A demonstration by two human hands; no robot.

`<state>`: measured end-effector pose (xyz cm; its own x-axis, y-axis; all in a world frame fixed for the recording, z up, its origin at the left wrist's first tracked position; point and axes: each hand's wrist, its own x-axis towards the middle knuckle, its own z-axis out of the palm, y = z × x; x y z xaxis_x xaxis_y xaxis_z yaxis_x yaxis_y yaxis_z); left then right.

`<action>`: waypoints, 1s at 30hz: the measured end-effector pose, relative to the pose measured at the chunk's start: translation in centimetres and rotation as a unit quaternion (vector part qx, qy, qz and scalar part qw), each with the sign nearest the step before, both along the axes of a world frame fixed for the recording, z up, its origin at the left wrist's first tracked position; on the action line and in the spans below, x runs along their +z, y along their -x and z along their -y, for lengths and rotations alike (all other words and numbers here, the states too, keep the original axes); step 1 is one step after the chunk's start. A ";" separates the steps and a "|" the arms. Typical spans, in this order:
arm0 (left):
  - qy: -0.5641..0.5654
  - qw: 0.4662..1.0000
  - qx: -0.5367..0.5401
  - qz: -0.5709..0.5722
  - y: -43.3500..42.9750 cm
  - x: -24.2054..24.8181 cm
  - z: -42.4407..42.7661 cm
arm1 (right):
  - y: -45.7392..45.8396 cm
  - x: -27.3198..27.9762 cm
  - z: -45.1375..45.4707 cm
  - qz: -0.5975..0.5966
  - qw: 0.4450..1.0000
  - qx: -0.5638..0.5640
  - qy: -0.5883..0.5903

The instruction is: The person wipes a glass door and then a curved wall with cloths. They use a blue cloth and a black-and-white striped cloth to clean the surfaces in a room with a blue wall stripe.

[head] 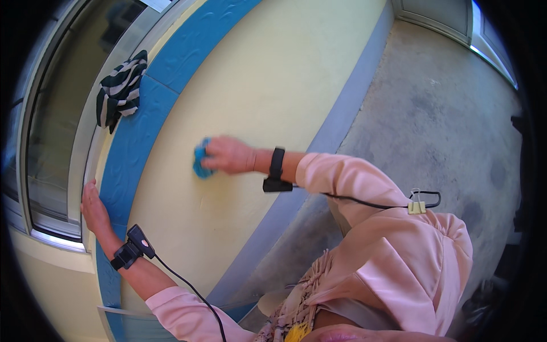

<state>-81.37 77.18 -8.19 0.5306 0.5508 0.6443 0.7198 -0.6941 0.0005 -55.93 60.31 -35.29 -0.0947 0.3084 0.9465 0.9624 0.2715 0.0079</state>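
Note:
My right hand (230,154) grips a blue cloth (201,160) against the pale yellow wall (273,98). The hand is slightly blurred, and its fingers cover part of the cloth. To the left, my left hand (95,209) lies flat, fingers extended and holding nothing, at the ledge beside the window frame. Its wrist crosses the blue embossed tile band (132,141) that runs along the wall. Farther up the ledge, a dark-and-light striped cloth (122,89) lies crumpled, partly over the tiles and apart from both hands.
A sliding window (60,128) with a metal frame borders the ledge on the left. Below the yellow wall runs a grey-violet painted skirting (316,145), meeting a stained concrete floor (427,111). Cables hang from devices strapped to both wrists. A clear panel (136,325) stands at lower left.

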 end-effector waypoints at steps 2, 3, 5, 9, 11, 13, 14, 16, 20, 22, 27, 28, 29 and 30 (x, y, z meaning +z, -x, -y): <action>0.004 1.000 0.017 -0.002 0.0 0.0 0.1 | -4.2 2.9 0.8 -0.050 0.989 -0.033 -0.134; 0.014 1.000 0.006 0.007 0.0 0.0 0.2 | -6.7 4.2 1.4 -0.074 0.979 -0.095 -0.166; -0.002 1.000 0.009 0.004 0.0 0.0 0.3 | -12.2 6.1 3.3 -0.184 0.936 -0.182 -0.237; 0.006 1.000 -0.013 0.014 -0.1 0.0 0.6 | -21.1 6.3 7.3 -0.553 0.767 -0.236 -0.225; 0.007 1.000 -0.001 0.013 -0.2 0.0 0.6 | -22.3 5.9 7.5 -0.551 0.747 -0.277 -0.248; 0.001 1.000 -0.005 0.006 -0.2 0.1 0.6 | -21.0 5.7 6.1 -0.532 0.794 -0.219 -0.198; -0.006 1.000 -0.008 0.000 -0.2 0.1 0.6 | -19.7 5.8 5.0 -0.478 0.803 -0.289 -0.208; -0.010 1.000 -0.007 -0.002 -0.2 0.1 0.6 | -16.3 6.0 3.0 -0.453 0.809 -0.283 -0.245; -0.005 1.000 0.008 0.010 -0.1 0.1 0.8 | -8.5 6.7 0.8 -0.415 0.844 -0.229 -0.250; -0.006 1.000 0.009 0.003 -0.2 0.1 0.9 | -4.3 6.9 -0.1 -0.392 0.868 -0.198 -0.233; -0.019 1.000 -0.001 -0.005 -0.2 0.0 1.0 | 5.4 6.2 -2.7 -0.254 0.953 -0.087 -0.140; -0.024 1.000 0.003 -0.006 -0.1 -0.1 0.9 | 6.7 5.8 -3.0 -0.204 0.971 -0.050 -0.118; -0.023 1.000 -0.005 -0.001 -0.1 -0.2 0.8 | 7.7 5.4 -3.2 -0.157 0.984 -0.023 -0.083; -0.022 1.000 -0.022 0.000 -0.1 -0.3 0.7 | 8.3 5.1 -3.3 -0.116 0.990 -0.011 -0.074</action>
<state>-81.31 76.50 -8.47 0.5528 0.4991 0.6674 0.6891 -0.7240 -0.0293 -64.19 63.57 -30.24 0.1362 0.1634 0.9771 0.9486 0.2628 -0.1762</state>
